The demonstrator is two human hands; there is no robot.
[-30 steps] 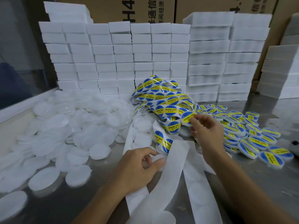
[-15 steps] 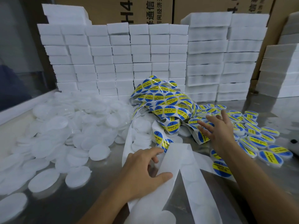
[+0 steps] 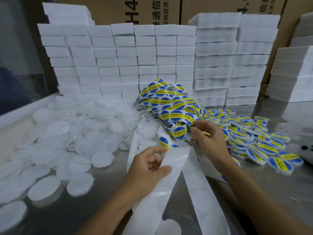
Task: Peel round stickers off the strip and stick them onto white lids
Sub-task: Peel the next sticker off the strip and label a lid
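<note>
A tangled strip of round blue-and-yellow stickers (image 3: pixel 171 106) is heaped at the table's middle, and its emptied white backing (image 3: pixel 189 180) trails toward me. My left hand (image 3: pixel 149 168) grips the backing strip between thumb and curled fingers. My right hand (image 3: pixel 208 136) is at the near edge of the sticker heap, pinching a sticker edge-on between thumb and fingertips. Plain white lids (image 3: pixel 71 133) lie piled on the left. Lids with stickers on them (image 3: pixel 257 141) lie piled on the right.
The steel table (image 3: pixel 88 211) carries everything. Stacks of white foam blocks (image 3: pixel 135 61) wall off the back, with cardboard boxes (image 3: pixel 152 11) behind them. More foam stacks (image 3: pixel 294 72) stand at the right. A small dark object (image 3: pixel 304 148) lies at the right edge.
My right hand drew back from the labelled lids on the right to the sticker heap and now pinches a sticker. My left hand kept its grip on the backing strip.
</note>
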